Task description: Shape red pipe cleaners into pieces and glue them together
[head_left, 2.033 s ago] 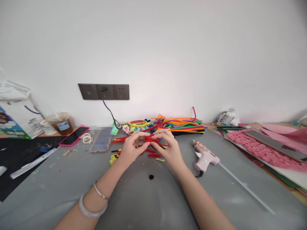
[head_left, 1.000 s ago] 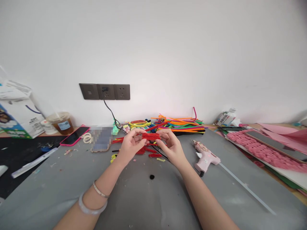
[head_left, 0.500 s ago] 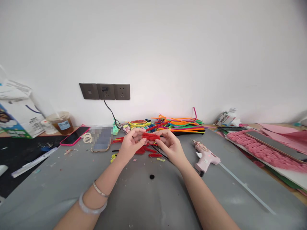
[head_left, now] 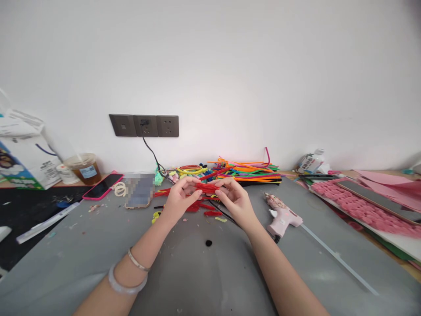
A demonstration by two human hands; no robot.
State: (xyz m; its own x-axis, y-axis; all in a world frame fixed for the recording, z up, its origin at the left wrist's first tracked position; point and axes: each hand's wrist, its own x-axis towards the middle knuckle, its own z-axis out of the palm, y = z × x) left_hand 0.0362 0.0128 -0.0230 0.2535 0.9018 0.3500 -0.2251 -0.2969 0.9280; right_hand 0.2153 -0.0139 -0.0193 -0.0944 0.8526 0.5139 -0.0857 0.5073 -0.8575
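Observation:
Between my two hands is a small bundle of red pipe cleaners (head_left: 207, 188), its strands lying side by side. My left hand (head_left: 182, 197) is closed on its left end, thumb in front and fingers behind. At the right end my right hand (head_left: 232, 197) pinches it the same way. Below and behind the hands, more red pipe cleaner pieces (head_left: 194, 207) lie on the grey mat, along with a short yellow piece (head_left: 220, 219). A black pompom-like dot (head_left: 208, 243) rests nearer to me.
A pink glue gun (head_left: 283, 217) with a long glue stick lies right of my right hand. Loose pipe cleaners (head_left: 253, 169) are heaped by the wall. On the left are phones (head_left: 103, 186) and a drink cup (head_left: 86, 169); pink knitted material (head_left: 358, 204) is at right.
My hands have drawn slightly apart since two seconds ago, and the red bundle now shows flat between them. Over the last second they have hardly moved.

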